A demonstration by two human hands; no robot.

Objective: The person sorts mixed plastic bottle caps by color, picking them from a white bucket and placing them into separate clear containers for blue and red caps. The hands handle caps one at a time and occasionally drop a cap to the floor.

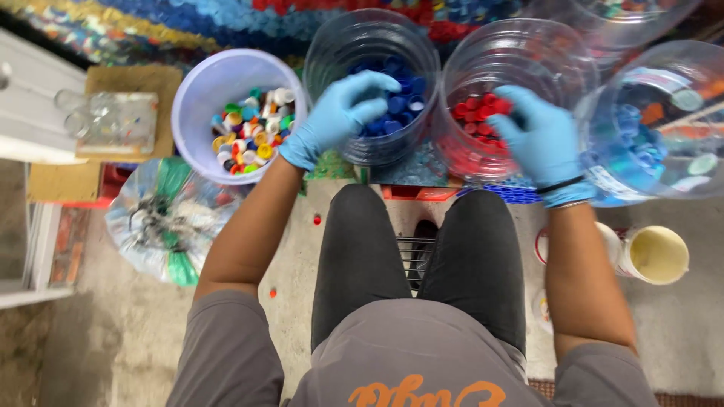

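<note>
the left hand [339,113], gloved in blue, is curled loosely at the rim of the clear jar [372,83] of blue caps [400,102], and whether a cap is pinched in it cannot be told; the right hand [539,136] is spread open over the jar of red caps [475,113], with nothing seen in its fingers. both jars are judged only partly filled. many mixed caps [249,132] are left in the pale bucket [204,90] just outside the left hand, so much sorting appears undone.

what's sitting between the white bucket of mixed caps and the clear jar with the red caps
In the head view, the clear jar of blue caps stands between them, with the left hand reaching into it.
</note>
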